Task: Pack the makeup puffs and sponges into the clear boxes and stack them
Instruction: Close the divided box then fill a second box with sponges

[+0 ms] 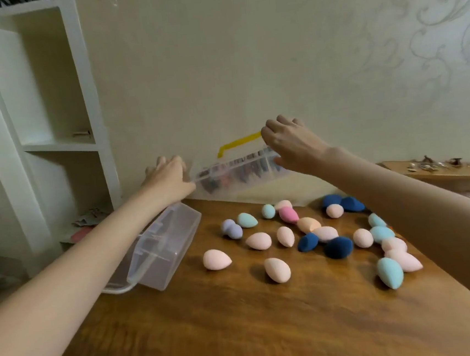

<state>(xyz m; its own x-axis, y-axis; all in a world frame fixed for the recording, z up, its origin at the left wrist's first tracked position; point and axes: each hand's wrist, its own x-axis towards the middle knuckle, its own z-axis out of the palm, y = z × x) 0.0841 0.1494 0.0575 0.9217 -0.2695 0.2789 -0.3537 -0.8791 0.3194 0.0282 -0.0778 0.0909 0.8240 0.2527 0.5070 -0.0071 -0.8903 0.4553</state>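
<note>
I see both hands up at the far edge of the wooden surface [242, 329], holding a clear box with a yellow handle [236, 174] off the wood, against the wall. The left hand [168, 178] grips its left end with fingers curled round the corner; the right hand [287, 141] grips the right end from above, fingers hooked over the rim beside the handle. The box is tilted, its right end higher, and blurred; dark and coloured contents show through its wall, but I cannot tell what they are.

A second clear box [160, 251] lies on its side at about 9 o'clock on the surface, partly under my left forearm, its inner dividers visible and its mouth facing the near left.

The sponges are loose on the wood, spread from the centre toward 3 o'clock. A peach sponge [216, 259] lies nearest the centre, another peach one [277, 270] just near of it. A lilac gourd-shaped sponge [232, 229] and a mint sponge [246, 220] sit touching toward 12 o'clock. A hot-pink sponge [288, 214] lies further right, with navy sponges [338, 247] among pale pink ones. A large mint sponge [390, 272] rests at 4 o'clock, touching a pink one [404, 260].

A white shelf unit [49, 109] stands at 10 o'clock, beyond the surface.
</note>
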